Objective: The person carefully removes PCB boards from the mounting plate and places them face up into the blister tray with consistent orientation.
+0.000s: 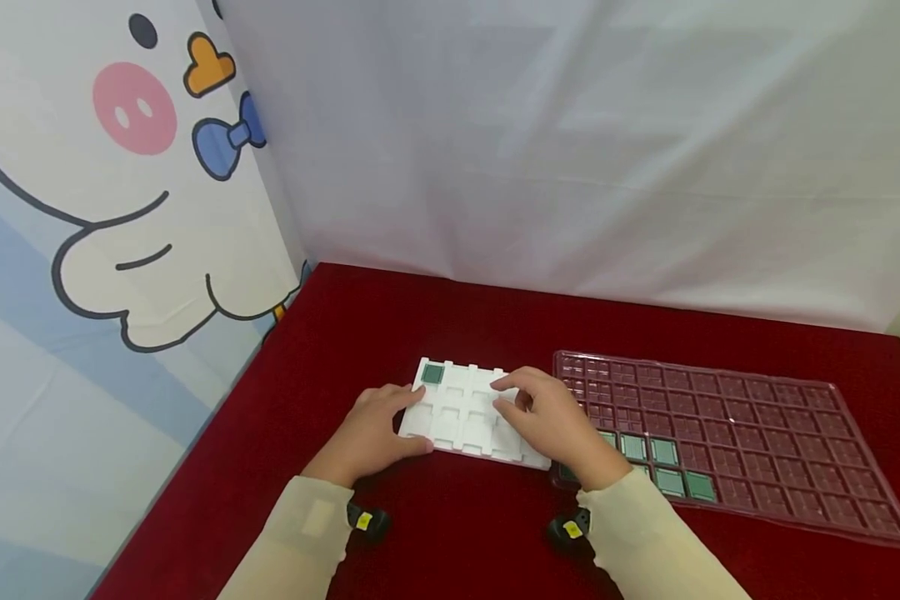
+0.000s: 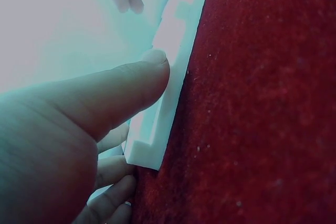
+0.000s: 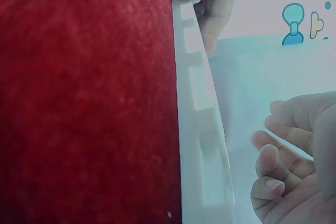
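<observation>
A white tray with square pockets lies on the red cloth, and one small green square chip sits in its far left pocket. My left hand holds the tray's left end, the thumb on the near edge and the other fingers along the left side. Over the tray's right part is my right hand, its fingers loosely bent and the thumb and forefinger apart. Nothing shows between them. In the right wrist view, the right hand appears raised off the white tray.
To the right lies a clear plastic tray with many compartments. Several green chips fill its near left compartments, partly hidden by the right hand and sleeve. A white curtain hangs behind the table; a cartoon-printed cloth hangs at the left.
</observation>
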Available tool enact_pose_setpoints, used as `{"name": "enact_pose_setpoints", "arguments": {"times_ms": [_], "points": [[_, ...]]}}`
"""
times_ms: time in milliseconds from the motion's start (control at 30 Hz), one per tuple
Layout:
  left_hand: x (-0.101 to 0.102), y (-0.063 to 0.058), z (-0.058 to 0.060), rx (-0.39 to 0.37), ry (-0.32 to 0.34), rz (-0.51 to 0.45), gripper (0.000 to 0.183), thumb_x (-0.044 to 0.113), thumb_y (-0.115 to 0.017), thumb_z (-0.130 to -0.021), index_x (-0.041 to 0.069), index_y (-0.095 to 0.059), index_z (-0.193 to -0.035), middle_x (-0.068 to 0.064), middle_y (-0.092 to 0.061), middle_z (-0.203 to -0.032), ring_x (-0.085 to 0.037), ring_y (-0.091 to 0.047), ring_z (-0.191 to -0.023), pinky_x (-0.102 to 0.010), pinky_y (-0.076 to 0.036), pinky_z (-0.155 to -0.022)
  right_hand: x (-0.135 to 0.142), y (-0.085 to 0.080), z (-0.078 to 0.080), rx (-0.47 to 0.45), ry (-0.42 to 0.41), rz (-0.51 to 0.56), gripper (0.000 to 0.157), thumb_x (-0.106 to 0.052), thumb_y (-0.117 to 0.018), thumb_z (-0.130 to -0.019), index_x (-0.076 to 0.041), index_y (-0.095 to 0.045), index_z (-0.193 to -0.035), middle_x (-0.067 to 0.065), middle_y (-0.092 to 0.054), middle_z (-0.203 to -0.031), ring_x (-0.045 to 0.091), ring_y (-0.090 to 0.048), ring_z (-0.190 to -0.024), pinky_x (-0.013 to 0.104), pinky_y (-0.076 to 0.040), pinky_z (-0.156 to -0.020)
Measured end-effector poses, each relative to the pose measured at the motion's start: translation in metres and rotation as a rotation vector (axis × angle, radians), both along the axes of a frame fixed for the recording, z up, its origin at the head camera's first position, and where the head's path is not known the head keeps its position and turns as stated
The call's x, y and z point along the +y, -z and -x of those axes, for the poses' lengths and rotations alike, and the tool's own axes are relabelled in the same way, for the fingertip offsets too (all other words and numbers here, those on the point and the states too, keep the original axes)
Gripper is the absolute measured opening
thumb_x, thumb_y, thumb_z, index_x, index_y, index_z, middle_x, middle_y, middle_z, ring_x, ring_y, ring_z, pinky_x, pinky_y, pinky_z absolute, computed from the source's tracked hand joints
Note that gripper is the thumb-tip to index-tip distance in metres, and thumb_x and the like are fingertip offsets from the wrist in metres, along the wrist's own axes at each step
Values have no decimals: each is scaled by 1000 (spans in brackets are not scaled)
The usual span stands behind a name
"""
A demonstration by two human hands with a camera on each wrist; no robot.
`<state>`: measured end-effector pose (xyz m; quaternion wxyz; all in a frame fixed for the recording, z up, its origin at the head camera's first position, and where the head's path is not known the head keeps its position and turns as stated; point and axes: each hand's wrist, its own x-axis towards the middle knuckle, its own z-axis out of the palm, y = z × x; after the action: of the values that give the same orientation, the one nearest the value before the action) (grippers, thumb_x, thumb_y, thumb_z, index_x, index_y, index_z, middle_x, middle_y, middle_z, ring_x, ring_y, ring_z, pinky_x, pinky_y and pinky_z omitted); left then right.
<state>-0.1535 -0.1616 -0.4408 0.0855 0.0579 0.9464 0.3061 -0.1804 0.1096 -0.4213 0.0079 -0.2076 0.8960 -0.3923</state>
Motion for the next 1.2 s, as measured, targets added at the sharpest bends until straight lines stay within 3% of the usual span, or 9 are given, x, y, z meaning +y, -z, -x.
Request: {"name": "enact_pose_setpoints", "arguments": {"times_ms": [933,1200], "points": [[-6,1,0,-2,-4,1,78,34,-87,-83,20,-54,-152,-6,-51,-152,-28,-42,-134,-51,-46,-105,-33,1,21,8,-88,-28,24,-18,-73,-97,-13,-74,-120,-4,-64,-105,14,-53,-77,33,-47,-68],[-4,-1,1,4,27,-11,78,35,-88,-83,19,-54,-152,-6,-51,-152,-29,-41,-135,-50,-45,-106,-43,2,24,-4,-75,-46,24,-18,-73,-97,-14,-74,-121,-5,-64,-105,14,-53,-79,34,-48,-69]]}}
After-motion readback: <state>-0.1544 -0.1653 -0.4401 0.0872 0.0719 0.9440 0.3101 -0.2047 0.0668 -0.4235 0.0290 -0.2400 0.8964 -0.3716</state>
